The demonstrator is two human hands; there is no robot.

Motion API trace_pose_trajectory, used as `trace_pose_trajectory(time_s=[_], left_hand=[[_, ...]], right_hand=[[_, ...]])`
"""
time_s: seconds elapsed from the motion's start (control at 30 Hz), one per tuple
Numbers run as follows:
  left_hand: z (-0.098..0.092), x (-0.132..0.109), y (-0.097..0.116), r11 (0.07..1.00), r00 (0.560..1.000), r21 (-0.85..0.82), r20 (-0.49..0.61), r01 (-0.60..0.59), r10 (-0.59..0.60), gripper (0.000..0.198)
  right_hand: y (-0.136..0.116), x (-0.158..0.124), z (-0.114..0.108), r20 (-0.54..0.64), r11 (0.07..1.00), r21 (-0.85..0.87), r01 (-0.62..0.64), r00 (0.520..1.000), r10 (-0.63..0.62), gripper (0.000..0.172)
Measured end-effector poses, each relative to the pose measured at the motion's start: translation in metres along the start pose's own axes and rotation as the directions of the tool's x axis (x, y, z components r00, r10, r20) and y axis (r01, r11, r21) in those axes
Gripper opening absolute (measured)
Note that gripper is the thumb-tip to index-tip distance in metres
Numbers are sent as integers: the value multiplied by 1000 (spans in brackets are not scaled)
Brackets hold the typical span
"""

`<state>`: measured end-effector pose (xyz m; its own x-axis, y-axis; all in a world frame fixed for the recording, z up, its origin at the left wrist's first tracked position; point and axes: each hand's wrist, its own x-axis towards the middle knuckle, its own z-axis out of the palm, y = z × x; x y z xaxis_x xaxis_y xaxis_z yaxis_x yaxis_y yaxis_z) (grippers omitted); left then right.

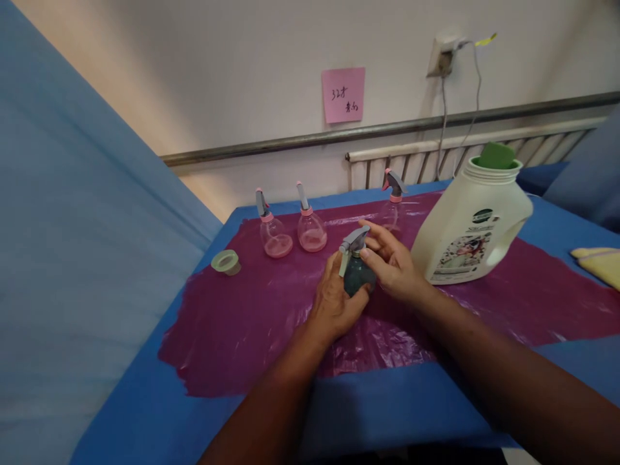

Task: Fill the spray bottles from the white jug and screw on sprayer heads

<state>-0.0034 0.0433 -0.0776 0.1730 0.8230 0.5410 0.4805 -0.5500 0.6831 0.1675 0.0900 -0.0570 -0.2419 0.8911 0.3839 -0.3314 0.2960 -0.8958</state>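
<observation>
A dark green spray bottle with a grey trigger head is between my hands, over the purple plastic sheet. My left hand wraps around its body from the left. The thumb and fingers of my right hand close on the head's collar from the right. Behind them stands a clear spray bottle with a pink collar, partly hidden by my right hand. Further left are two more clear spray bottles, each holding some pink liquid at the bottom.
A large pale jug with a green piece in its mouth stands close to my right forearm. A small translucent green cup sits on the purple sheet at left. A yellow cloth lies at right. A blue curtain hangs along the left.
</observation>
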Motion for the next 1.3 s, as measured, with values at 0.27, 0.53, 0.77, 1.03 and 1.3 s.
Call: trace_pose_trajectory(time_s=[0.27, 0.53, 0.77, 1.03, 1.3], left_hand=[[1, 0, 4, 1000, 1000, -12, -10, 27, -27, 78], [1, 2, 1, 1000, 1000, -29, -9, -3, 3, 73], [2, 2, -4, 1000, 1000, -27, 7, 11, -10, 78], [1, 2, 1, 1000, 1000, -22, 0, -1, 1, 78], [1, 2, 3, 999, 999, -11, -7, 37, -37, 72]], right_hand=[[9, 2, 0, -107, 995, -69, 69, 991, -76, 57], [17, 10, 10, -202, 988, -106, 109, 971, -128, 64], [6, 2, 5, -88, 991, -73, 112, 989, -119, 79], [4, -2, -1, -62, 994, -104, 47, 997, -54, 69], [19, 9, 4, -204, 974, -202, 104, 968, -146, 71]])
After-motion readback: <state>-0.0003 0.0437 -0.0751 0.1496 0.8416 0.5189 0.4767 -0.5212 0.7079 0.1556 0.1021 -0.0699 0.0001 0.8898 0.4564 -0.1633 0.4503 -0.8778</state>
